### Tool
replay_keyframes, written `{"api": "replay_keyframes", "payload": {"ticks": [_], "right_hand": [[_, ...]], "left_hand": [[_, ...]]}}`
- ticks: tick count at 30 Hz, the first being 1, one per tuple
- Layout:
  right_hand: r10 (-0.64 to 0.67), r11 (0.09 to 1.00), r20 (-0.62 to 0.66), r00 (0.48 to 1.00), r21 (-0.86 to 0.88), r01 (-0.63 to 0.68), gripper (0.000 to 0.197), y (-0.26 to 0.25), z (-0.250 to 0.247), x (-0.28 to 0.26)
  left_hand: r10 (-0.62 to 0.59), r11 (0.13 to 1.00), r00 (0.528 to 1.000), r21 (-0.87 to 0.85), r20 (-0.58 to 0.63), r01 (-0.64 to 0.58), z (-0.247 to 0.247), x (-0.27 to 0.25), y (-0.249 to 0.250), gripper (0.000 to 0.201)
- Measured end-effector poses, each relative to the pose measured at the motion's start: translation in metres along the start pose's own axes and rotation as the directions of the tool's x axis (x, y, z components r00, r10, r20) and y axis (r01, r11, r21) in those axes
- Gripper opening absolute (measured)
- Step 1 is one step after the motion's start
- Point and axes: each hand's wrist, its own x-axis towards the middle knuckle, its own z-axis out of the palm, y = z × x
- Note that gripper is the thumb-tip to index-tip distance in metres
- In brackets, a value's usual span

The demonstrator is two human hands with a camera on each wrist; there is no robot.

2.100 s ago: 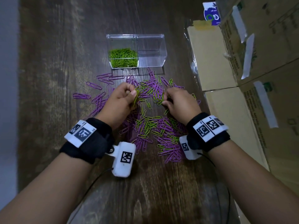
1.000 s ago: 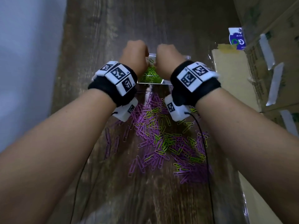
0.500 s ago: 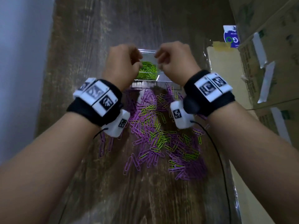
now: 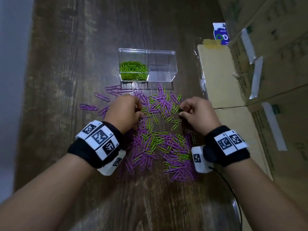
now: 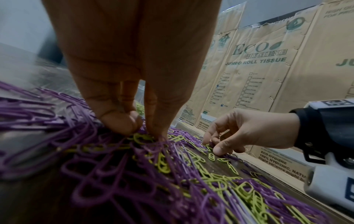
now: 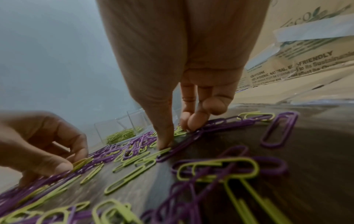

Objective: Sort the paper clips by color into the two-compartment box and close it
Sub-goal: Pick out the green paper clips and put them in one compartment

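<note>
The clear two-compartment box (image 4: 173,67) stands open at the far side of the table, with green clips (image 4: 133,70) in its left half and a bare right half. A mixed pile of purple and green paper clips (image 4: 160,140) lies in front of it. My left hand (image 4: 140,112) is down on the pile's left part, thumb and fingers pinching at a green clip (image 5: 139,138). At the pile's right part my right hand (image 4: 180,111) has its thumb (image 6: 164,144) and curled fingers closing on green clips (image 6: 180,131). The box (image 6: 122,128) shows beyond them.
Taped cardboard boxes (image 4: 275,80) line the right edge of the wooden table (image 4: 75,64), one lying flat next to the pile. A few stray purple clips (image 4: 88,107) lie left of the pile. A pale wall (image 4: 10,80) runs along the left.
Both hands were up over the box's left compartment a second ago. They have come back down to the pile and now pinch at green clips.
</note>
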Motion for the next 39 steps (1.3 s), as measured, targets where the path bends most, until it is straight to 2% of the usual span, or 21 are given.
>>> {"api": "replay_keyframes", "payload": {"ticks": [2,8,10,12,14,16,18,20,23,26,28,30,34,38,39], "right_hand": [[-0.038,0.998,0.016,0.999,-0.043,0.039,0.019,-0.003,0.003,0.0],[-0.028,0.966,0.098,0.995,-0.252,0.052,0.008,-0.011,0.002,-0.003],[-0.039,0.949,0.107,0.994,-0.306,0.07,0.006,-0.01,0.004,-0.007],[-0.047,0.949,0.109,0.993,-0.305,0.078,0.006,-0.007,0.003,-0.011],[-0.047,0.963,0.091,0.995,-0.259,0.069,0.008,-0.003,0.001,-0.016],[-0.066,0.979,0.031,0.997,-0.192,0.071,0.011,-0.002,0.0,-0.02],[-0.081,0.986,-0.011,0.997,-0.144,0.079,0.013,-0.004,0.0,-0.022],[-0.08,0.989,-0.009,0.997,-0.127,0.078,0.012,-0.006,0.002,-0.022],[-0.049,0.987,0.024,0.999,-0.152,0.052,0.01,-0.009,0.006,-0.017],[-0.035,0.985,0.062,0.997,-0.165,0.044,0.008,-0.011,0.01,-0.014],[-0.043,0.977,0.107,0.993,-0.205,0.064,0.009,-0.012,0.011,-0.014],[-0.059,0.967,0.133,0.989,-0.239,0.089,0.011,-0.011,0.012,-0.015],[-0.072,0.973,0.104,0.992,-0.213,0.093,0.012,-0.005,0.011,-0.021],[-0.085,0.97,0.098,0.991,-0.22,0.105,0.006,-0.003,0.01,-0.023],[-0.086,0.962,0.114,0.99,-0.249,0.112,0.004,-0.004,0.01,-0.024]], "left_hand": [[0.003,0.999,1.0,0.042,0.015,-0.004,-0.001,-0.004,0.003,0.014],[0.069,0.988,0.991,0.13,0.118,-0.084,-0.002,-0.013,0.003,0.011],[0.093,0.995,0.989,0.026,0.116,-0.096,-0.004,-0.015,-0.002,0.007],[0.098,0.976,0.991,-0.204,0.091,-0.078,-0.007,-0.018,-0.007,0.013],[0.056,0.882,0.996,-0.47,0.07,-0.017,-0.013,-0.024,-0.01,0.021],[0.009,0.753,0.998,-0.658,0.06,0.033,-0.019,-0.031,-0.012,0.021],[-0.029,0.646,0.997,-0.76,0.066,0.069,-0.023,-0.035,-0.013,0.014],[-0.07,0.553,0.994,-0.826,0.086,0.11,-0.023,-0.037,-0.014,0.019],[-0.118,0.445,0.985,-0.88,0.127,0.167,-0.022,-0.039,-0.014,0.025],[-0.136,0.401,0.981,-0.898,0.138,0.182,-0.019,-0.042,-0.014,0.021],[-0.136,0.405,0.981,-0.896,0.138,0.183,-0.018,-0.041,-0.014,0.019],[-0.133,0.425,0.979,-0.884,0.152,0.195,-0.018,-0.039,-0.014,0.028],[-0.172,0.435,0.961,-0.859,0.215,0.27,-0.018,-0.037,-0.011,0.028],[-0.254,0.196,0.904,-0.897,0.343,0.396,-0.017,-0.032,-0.005,0.025],[-0.275,0.161,0.887,-0.892,0.371,0.423,-0.016,-0.03,-0.004,0.023]]}}
